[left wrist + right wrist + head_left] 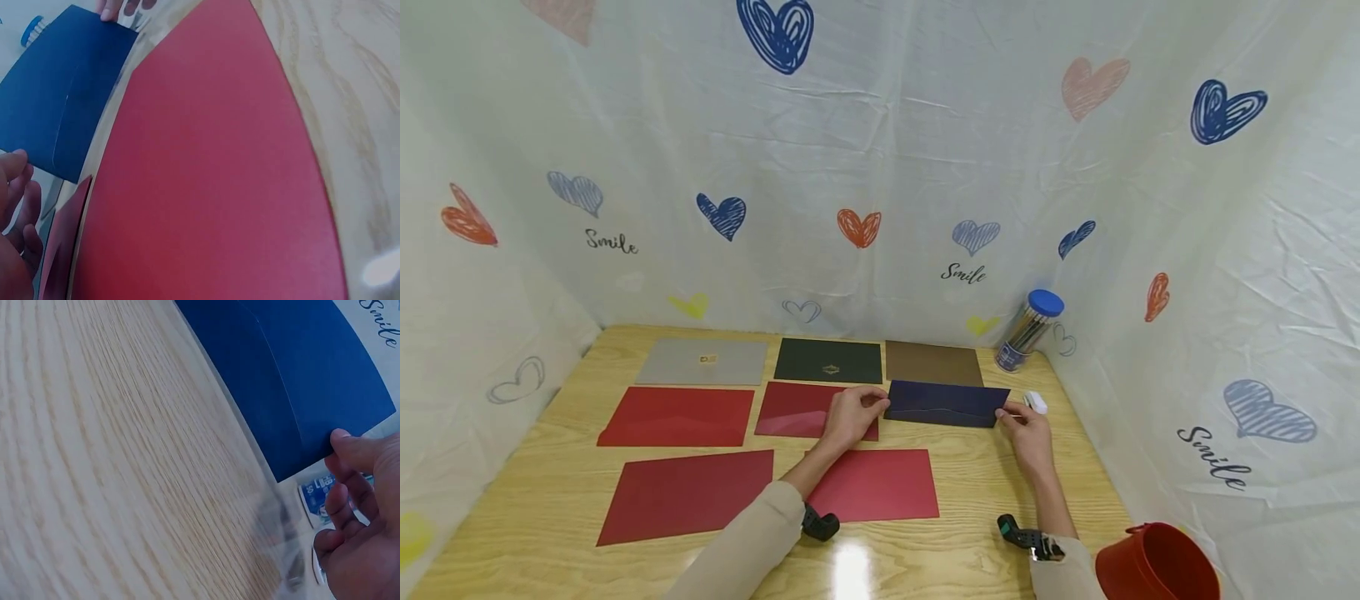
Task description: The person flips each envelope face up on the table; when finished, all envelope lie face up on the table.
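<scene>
Because the blue envelope [948, 404] is wide and thin, we think two hands hold its ends to keep it flat. It is between them — the left hand [853, 414] pinches one short edge, and the right hand [1028, 429] pinches the other, thumb in front. Under the left hand lies a dark red envelope [793, 408]; a pink-red envelope [880, 487] is nearer us. Beyond both hands we see a brown envelope [932, 363]. Past the right hand are a small white thing [1035, 402] and a jar [1030, 329] — both could get bumped. A red bucket [1123, 569] is by the right sleeve [1063, 575].
</scene>
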`<state>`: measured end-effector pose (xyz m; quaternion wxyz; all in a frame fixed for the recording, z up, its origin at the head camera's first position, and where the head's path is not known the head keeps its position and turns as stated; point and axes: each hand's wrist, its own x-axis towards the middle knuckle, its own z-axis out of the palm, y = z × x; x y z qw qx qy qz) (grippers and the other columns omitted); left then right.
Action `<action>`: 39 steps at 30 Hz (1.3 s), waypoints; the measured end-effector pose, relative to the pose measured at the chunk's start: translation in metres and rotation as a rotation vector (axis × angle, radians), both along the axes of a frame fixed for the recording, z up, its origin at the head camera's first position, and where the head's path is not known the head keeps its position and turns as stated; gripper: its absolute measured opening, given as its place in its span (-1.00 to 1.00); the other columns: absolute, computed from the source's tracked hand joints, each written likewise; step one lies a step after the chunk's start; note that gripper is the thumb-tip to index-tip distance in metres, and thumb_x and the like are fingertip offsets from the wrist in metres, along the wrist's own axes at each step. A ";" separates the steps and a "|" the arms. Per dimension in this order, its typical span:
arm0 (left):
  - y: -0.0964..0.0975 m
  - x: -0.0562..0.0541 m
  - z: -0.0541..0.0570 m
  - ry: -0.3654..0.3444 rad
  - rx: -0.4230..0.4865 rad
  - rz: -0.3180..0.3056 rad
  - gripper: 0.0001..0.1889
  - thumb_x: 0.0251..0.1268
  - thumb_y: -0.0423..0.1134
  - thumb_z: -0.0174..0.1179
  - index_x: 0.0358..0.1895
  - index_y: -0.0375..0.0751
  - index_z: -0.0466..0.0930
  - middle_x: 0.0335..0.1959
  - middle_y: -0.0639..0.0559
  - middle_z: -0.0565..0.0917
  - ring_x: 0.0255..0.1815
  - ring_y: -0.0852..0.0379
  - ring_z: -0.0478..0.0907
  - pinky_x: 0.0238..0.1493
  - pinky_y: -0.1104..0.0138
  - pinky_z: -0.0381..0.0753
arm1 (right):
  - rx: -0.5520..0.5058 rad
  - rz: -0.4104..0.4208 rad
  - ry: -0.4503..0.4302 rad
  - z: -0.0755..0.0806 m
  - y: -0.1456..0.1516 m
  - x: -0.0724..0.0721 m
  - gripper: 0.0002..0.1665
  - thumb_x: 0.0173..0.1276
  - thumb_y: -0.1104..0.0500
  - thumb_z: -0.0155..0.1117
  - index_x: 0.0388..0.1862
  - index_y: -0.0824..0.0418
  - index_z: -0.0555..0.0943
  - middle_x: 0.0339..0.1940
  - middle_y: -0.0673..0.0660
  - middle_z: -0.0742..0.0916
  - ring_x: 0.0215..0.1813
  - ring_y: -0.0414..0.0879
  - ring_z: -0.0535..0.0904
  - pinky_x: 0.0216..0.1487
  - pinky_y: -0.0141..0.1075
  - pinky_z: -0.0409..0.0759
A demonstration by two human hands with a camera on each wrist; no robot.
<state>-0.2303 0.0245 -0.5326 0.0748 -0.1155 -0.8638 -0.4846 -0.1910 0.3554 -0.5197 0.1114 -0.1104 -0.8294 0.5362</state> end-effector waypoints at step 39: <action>-0.002 -0.007 0.002 -0.049 -0.368 -0.165 -0.39 0.19 -0.14 0.47 0.32 -0.20 0.57 -0.03 0.09 0.72 0.16 -0.07 0.53 0.08 0.05 0.46 | 0.480 0.214 -0.068 -0.020 0.002 -0.030 -0.64 0.34 0.38 0.30 0.12 0.41 0.68 -0.25 0.23 0.70 -0.17 0.05 0.58 -0.12 -0.13 0.52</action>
